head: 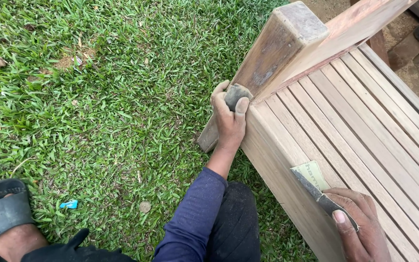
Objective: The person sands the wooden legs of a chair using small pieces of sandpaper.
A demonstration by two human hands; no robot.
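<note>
My left hand (pixel 230 119) presses a small dark sanding pad (pixel 234 93) against the lower part of a thick wooden post (pixel 272 53) at the corner of a slatted wooden bench (pixel 364 126). My right hand (pixel 360 228) rests on the bench's near edge and holds a folded strip of sandpaper (pixel 311 180), grey on one side and pale yellow on the other. My left arm wears a dark blue sleeve.
Green grass (pixel 103 97) covers the ground to the left. My foot in a grey sandal (pixel 1 213) sits at the bottom left. A small blue scrap (pixel 69 204) and a round coin-like object (pixel 144 207) lie in the grass. Bare soil and dark objects are at the top right.
</note>
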